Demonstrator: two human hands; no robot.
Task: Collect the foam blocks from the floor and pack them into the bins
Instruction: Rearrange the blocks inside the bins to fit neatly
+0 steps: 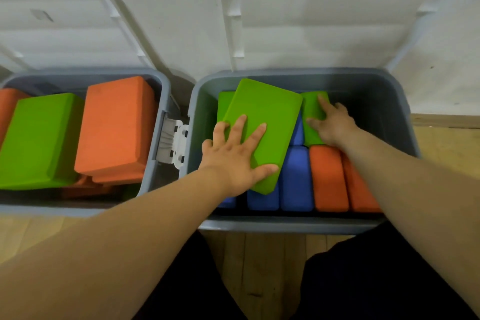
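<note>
Two grey bins sit side by side on the floor with their lids open. In the right bin (384,91) a large green foam block (267,112) lies tilted on top of blue blocks (296,179) and orange blocks (328,176). My left hand (233,156) rests flat on this green block with its fingers spread and its thumb along the near edge. Farther back, my right hand (332,125) presses on a second green block (311,109) standing on edge. The left bin (158,80) holds a green block (41,138) and orange blocks (117,125).
Both white lids (324,13) lean back against the wall behind the bins. White latches (176,143) sit in the gap between the bins. Wooden floor (272,267) shows in front, between my dark-clothed legs.
</note>
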